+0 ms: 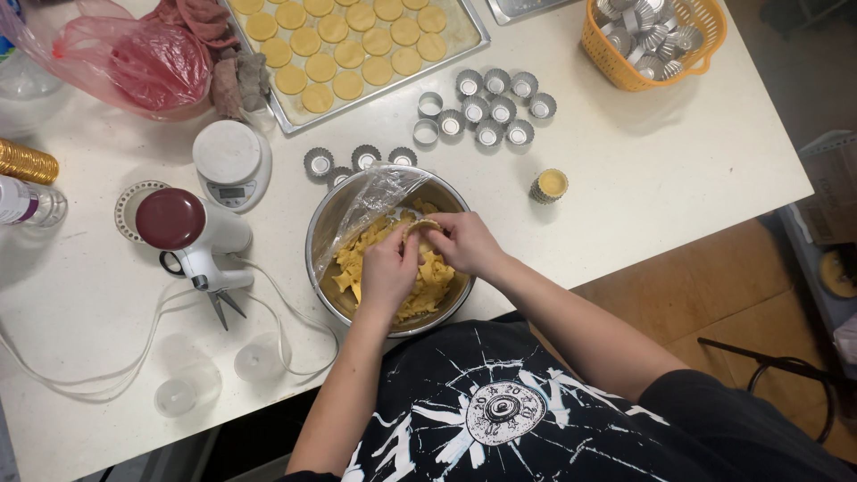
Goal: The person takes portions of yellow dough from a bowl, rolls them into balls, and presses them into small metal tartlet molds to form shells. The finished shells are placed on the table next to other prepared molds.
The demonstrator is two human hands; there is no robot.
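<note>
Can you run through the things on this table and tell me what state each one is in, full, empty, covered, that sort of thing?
Steel bowl: part full of yellow dough scraps, plastic film peeled half back.
Small tart mould: held over the bowl by left hand and right hand, dough pressed in.
Baking tray: covered with round dough discs.
Loose moulds: empty.
Single mould: filled with dough.
Orange basket: holds a pile of moulds.

My hands [427, 254] in bowl [326, 223] before me, scale [232, 161] and mixer [192, 236] left, tray [473, 36] behind, basket [616, 67] far right.
</note>
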